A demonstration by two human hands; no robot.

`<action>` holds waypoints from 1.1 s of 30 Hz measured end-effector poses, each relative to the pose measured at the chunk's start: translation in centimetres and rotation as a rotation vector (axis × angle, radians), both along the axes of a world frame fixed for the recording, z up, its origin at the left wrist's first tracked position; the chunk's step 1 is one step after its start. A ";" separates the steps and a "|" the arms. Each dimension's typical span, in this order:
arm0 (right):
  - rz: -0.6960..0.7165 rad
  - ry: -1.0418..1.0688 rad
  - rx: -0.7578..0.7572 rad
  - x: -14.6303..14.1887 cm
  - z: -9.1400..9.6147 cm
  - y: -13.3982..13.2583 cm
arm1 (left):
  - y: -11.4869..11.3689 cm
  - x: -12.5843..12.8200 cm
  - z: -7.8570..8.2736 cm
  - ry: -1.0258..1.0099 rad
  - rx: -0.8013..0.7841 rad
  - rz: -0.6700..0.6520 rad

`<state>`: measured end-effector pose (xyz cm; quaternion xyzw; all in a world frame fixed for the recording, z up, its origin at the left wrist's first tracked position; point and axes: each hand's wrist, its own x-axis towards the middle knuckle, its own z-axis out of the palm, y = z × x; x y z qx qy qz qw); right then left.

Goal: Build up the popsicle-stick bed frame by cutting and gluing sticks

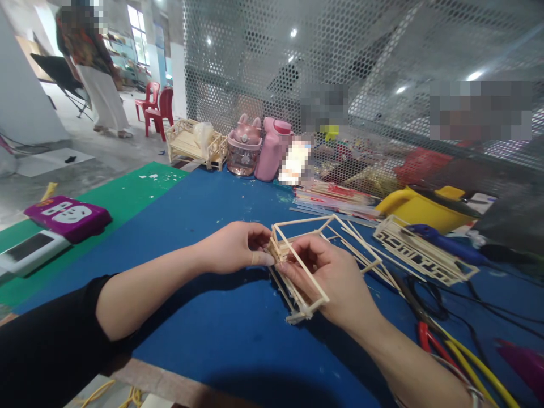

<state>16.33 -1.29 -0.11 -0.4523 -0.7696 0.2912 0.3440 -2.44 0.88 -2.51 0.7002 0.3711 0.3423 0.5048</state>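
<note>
Over the blue table mat point(204, 334) a small frame of thin wooden sticks point(304, 269) is held up between my two hands. My left hand point(236, 249) pinches the frame's left end, thumb and fingers pressed together there. Reaching in through the sticks, my right hand point(335, 277) is closed with its thumb and fingertips at the same corner. Whether a small separate piece sits between the fingertips is hidden. At the frame's near end a whitish lump, perhaps glue, shows at the joint. Loose sticks point(361, 243) lie just behind my right hand.
A blue glue gun point(446, 241) lies by a flat stick panel point(425, 255). Red-and-yellow-handled pliers point(433, 340) and black cables are at right. Behind stand a pink bottle point(274, 150), a stick-built bed model point(195, 141) and a yellow pot point(420, 209). A purple box point(68, 218) sits left.
</note>
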 end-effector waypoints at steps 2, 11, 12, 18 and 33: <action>0.001 -0.042 0.062 -0.1 -0.1 0.0 | 0.0 0.0 0.0 0.007 0.003 0.006; 0.015 -0.054 0.132 -0.2 -0.3 0.0 | -0.2 0.0 0.4 0.023 -0.010 0.011; 0.017 -0.037 0.120 -0.1 -0.4 0.0 | -0.2 0.0 0.3 0.021 -0.013 0.011; 0.031 0.035 0.040 0.1 -0.5 0.0 | 0.0 0.0 0.0 0.001 -0.015 -0.004; 0.009 0.072 0.027 0.1 -0.8 -0.1 | -0.1 0.1 0.2 0.015 -0.007 0.015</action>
